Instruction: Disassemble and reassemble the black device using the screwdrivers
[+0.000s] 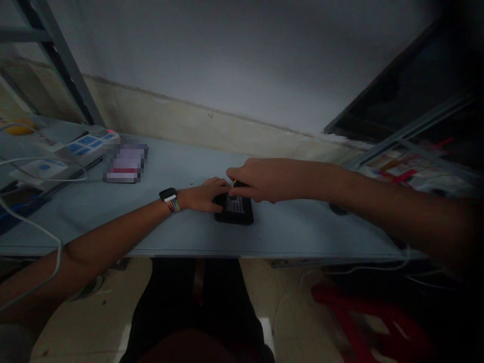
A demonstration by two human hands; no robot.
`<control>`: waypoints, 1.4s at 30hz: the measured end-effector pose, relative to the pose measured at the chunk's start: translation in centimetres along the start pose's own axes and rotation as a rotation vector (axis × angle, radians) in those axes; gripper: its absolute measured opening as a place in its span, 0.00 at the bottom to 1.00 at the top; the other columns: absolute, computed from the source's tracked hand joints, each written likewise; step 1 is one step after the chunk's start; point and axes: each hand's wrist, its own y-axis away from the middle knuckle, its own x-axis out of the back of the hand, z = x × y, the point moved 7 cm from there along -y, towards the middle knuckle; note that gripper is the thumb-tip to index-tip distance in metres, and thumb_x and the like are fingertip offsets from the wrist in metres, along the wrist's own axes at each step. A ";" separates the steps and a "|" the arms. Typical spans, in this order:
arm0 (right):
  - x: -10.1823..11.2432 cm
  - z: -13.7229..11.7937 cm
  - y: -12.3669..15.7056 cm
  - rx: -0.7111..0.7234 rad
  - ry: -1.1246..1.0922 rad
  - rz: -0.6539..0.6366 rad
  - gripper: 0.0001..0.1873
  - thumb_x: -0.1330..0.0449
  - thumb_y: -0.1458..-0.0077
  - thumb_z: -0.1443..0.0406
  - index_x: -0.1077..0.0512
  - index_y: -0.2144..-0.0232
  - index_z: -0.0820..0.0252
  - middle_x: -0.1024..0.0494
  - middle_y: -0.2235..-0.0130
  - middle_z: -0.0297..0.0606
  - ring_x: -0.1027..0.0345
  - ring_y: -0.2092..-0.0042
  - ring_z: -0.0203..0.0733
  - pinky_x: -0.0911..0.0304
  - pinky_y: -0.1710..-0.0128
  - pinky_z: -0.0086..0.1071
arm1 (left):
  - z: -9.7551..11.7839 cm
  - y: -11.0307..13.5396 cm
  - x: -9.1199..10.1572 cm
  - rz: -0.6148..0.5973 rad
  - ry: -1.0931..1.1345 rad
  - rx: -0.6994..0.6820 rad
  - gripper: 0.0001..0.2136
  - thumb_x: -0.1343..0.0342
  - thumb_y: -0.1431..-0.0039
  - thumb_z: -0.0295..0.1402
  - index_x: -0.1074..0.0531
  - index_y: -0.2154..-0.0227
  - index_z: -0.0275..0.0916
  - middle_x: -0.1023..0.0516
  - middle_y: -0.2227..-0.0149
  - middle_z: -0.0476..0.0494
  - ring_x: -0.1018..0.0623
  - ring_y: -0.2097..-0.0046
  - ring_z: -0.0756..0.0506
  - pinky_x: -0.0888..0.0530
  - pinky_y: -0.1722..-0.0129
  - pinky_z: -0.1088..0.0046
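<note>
On the pale counter (295,232), near its front edge, lies a flat black box (236,210) with a white label on top. It seems to be mid-fiddle at the box's far edge. The left hand (204,195) lies spread against its side, steadying it, while the right hand (260,180) has its grip pressed together on a yellow-tipped bit (235,182). Any further work there calls for a still box and fine fingertip control.

At the grip I see a black rectangular plastic box (234,210) with a white printed label. Beneath it is a pale blue-grey tabletop (302,232). Left of it are a black wristwatch (167,193) and a multicoloured beaded wristband (174,205).
</note>
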 end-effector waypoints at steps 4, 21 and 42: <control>-0.5 0.1 -0.4 -0.102 -0.008 -0.093 0.21 0.48 0.26 0.58 0.20 0.62 0.65 0.22 0.79 0.39 0.33 0.79 0.38 0.47 0.74 0.33 | 0.5 0.2 0.3 -0.011 0.008 0.002 0.26 0.39 0.45 0.39 0.29 0.43 0.39 0.27 0.42 0.37 0.31 0.41 0.33 0.37 0.33 0.40; -0.3 0.0 0.5 0.136 0.127 0.058 0.13 0.44 0.26 0.62 0.25 0.48 0.62 0.15 0.58 0.46 0.24 0.64 0.44 0.43 0.66 0.36 | 0.1 -0.1 0.0 -0.038 -0.021 0.026 0.32 0.41 0.45 0.42 0.29 0.37 0.38 0.30 0.39 0.31 0.32 0.38 0.28 0.38 0.32 0.40; -0.1 0.0 0.1 0.080 -0.012 0.006 0.15 0.40 0.36 0.66 0.28 0.48 0.61 0.17 0.60 0.46 0.28 0.66 0.44 0.43 0.69 0.37 | -0.3 0.0 -0.1 -0.021 -0.019 0.028 0.31 0.40 0.45 0.41 0.30 0.37 0.40 0.29 0.38 0.33 0.31 0.39 0.28 0.35 0.35 0.40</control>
